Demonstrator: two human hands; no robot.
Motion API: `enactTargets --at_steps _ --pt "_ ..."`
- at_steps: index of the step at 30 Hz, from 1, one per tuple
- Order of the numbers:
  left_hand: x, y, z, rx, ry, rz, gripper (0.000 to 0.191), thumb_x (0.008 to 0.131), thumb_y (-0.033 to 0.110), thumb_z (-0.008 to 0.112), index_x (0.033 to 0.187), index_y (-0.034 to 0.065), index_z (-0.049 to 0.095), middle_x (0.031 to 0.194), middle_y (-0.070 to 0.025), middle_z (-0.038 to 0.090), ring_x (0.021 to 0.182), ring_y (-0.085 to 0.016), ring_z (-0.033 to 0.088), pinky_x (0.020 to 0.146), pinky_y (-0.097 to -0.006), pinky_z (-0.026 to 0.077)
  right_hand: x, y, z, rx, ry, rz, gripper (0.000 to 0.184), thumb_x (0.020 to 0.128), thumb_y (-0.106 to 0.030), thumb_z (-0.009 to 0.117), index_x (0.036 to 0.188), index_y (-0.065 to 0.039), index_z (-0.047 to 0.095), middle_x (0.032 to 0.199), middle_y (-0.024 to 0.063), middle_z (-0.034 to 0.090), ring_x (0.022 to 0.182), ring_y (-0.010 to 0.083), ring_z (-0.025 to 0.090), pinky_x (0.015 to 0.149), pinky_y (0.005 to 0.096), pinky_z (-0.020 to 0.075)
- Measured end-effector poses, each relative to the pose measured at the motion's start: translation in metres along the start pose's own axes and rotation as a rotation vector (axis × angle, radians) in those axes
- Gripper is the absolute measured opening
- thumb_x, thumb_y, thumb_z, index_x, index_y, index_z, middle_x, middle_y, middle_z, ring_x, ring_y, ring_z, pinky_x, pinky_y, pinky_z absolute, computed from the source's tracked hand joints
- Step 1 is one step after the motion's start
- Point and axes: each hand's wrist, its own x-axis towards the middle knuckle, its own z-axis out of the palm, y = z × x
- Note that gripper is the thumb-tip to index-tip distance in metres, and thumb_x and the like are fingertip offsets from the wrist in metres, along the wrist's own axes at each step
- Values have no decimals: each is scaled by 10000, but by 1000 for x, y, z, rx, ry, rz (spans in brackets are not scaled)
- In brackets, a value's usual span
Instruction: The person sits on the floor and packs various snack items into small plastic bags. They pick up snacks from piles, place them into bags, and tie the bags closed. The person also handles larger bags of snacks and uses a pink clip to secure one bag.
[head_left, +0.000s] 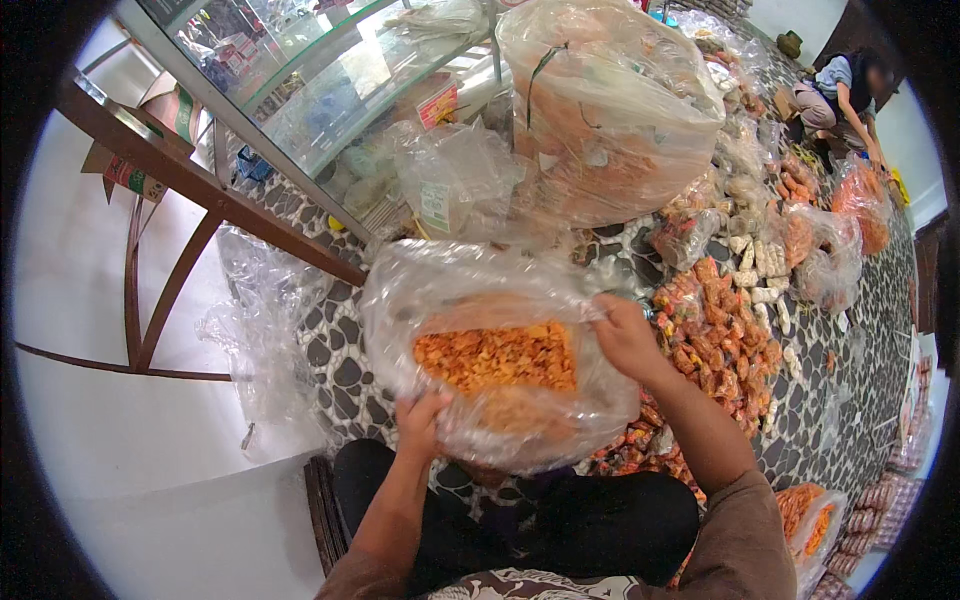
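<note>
A large clear plastic bag (480, 281) stands before my crossed legs, its mouth spread wide. Inside lie orange-brown crisp snack pieces (495, 356). My left hand (424, 424) grips the near left part of the rim, fingers closed on the film. On the far right side, my right hand (626, 334) pinches the rim; it is slightly blurred. Just right of the bag, a heap of small filled snack packets (716, 352) covers the floor. The bag's underside is hidden from me.
A huge filled plastic sack (611, 120) stands beyond, beside a glass display case (337, 97). Crumpled plastic bags (266, 337) lie left, near a brown frame (217, 199). White packets (761, 262) lie right. Another person (840, 105) crouches far right by an orange-filled bag (862, 202).
</note>
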Motion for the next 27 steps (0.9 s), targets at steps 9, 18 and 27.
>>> enactTargets --at_steps 9,18,27 --pt "76 -19 97 156 -258 6 215 780 68 746 983 36 686 907 -23 677 771 -144 637 641 -320 498 37 58 -74 -434 307 -57 246 982 -192 610 1099 14 675 898 239 695 851 406 676 771 460 514" --pt "100 46 78 386 -549 -169 404 963 352 713 1171 8 683 1100 -80 710 999 -177 672 896 -335 536 45 14 -82 -716 332 115 257 975 -231 649 1132 -28 659 1040 255 681 990 455 651 880 535 505" --pt "168 7 -123 1078 -509 -336 662 968 549 675 1363 21 622 1142 -122 705 1045 -240 672 896 -352 528 22 -65 32 -583 2 -296 442 918 -406 716 1179 -54 663 1141 178 657 1069 390 624 916 489 499"
